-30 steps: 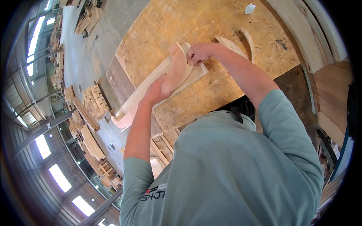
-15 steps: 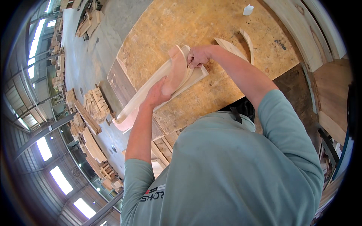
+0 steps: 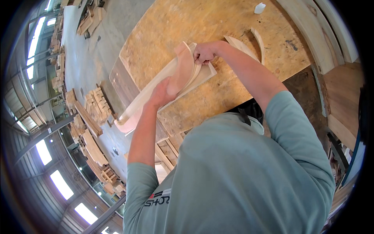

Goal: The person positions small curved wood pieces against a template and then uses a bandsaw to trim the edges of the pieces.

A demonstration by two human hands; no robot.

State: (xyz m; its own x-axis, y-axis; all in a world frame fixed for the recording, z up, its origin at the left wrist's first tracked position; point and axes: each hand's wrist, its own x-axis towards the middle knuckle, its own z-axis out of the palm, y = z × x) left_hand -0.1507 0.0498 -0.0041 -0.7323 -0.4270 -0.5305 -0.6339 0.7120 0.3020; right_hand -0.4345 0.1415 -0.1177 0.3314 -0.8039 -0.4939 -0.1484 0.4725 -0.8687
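Note:
A smooth, pinkish curved wooden piece (image 3: 183,69) lies at a slant over a long pale wooden board (image 3: 147,90) on the bench. My left hand (image 3: 161,93) is closed on the lower end of the curved piece, its fingertips partly hidden. By the upper end, my right hand (image 3: 205,53) has its fingers curled in a pinch at the curved edge. Whatever they hold is too small or hidden to name. Pale curved layers (image 3: 193,74) show along the right side of the curved piece, under and beside it.
The bench (image 3: 171,29) has a worn yellowish-brown top. Two curved wooden strips (image 3: 258,43) (image 3: 242,47) lie beyond my right forearm. A small white bottle (image 3: 260,8) stands near the far edge. Large timber pieces (image 3: 307,35) rise at the right; wood stacks (image 3: 97,104) sit on the floor at left.
The view has shifted slightly. Both hands keep about the same places on the wood, and the right fingers look a little more curled.

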